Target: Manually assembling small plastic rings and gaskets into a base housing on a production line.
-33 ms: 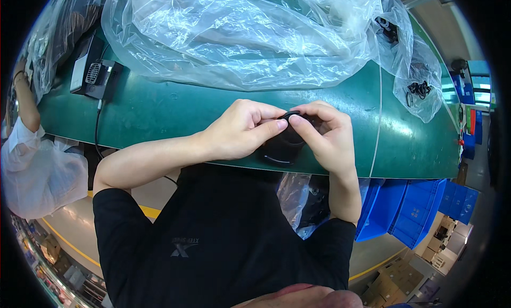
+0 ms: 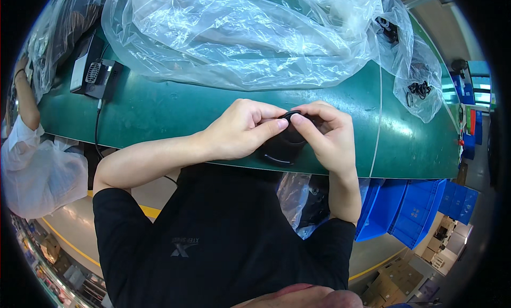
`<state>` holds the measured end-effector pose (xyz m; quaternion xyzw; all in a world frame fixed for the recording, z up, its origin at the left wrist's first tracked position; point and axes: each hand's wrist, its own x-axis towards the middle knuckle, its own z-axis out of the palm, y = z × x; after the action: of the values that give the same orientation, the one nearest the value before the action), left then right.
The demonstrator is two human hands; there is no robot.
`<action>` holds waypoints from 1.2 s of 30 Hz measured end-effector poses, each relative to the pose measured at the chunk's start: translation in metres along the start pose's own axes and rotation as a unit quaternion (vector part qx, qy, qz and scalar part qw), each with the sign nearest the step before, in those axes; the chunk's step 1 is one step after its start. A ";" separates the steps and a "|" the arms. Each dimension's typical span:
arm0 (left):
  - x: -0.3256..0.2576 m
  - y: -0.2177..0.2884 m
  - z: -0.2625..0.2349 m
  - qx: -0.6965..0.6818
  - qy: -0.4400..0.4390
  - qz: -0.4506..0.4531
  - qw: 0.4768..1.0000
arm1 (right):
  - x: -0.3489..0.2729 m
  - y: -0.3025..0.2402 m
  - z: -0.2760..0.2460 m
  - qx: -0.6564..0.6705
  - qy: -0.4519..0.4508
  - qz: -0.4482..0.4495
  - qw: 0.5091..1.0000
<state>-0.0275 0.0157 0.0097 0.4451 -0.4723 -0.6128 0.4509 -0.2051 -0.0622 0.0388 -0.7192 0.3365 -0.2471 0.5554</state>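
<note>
Both my hands meet over the green table near its front edge, around a glossy black rounded part [image 2: 281, 154]. At its upper end is a thin black ring-like rim [image 2: 292, 112]. My left hand [image 2: 239, 129] pinches that rim from the left between thumb and forefinger. From the right, my right hand [image 2: 330, 132] grips the same end, its thumb pressed on top and its fingers curled behind. Whether the rim is a separate ring or one piece with the part cannot be made out. My fingers hide much of the upper end.
Large clear plastic bags [image 2: 250, 42] cover the far side of the green table [image 2: 159, 111]. A black device with a cable [image 2: 104, 79] stands at left. Small black rings [image 2: 419, 89] lie in a bag at right. Blue bins [image 2: 407, 209] sit below the right edge. A co-worker's arm [image 2: 26, 100] shows far left.
</note>
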 end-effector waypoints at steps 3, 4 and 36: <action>-0.001 0.006 0.000 0.001 0.000 -0.031 1.000 | -0.001 -0.001 0.002 0.104 0.020 0.057 0.993; 0.000 0.008 -0.001 0.000 0.000 -0.032 0.999 | 0.001 -0.001 0.002 0.105 0.021 0.060 0.992; 0.003 0.014 -0.002 -0.172 0.017 -0.067 0.983 | -0.020 0.002 0.009 -0.154 0.114 -0.134 0.972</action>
<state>-0.0240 0.0101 0.0228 0.4020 -0.3210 -0.7060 0.4868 -0.2124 -0.0417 0.0352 -0.8017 0.3323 -0.3447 0.3579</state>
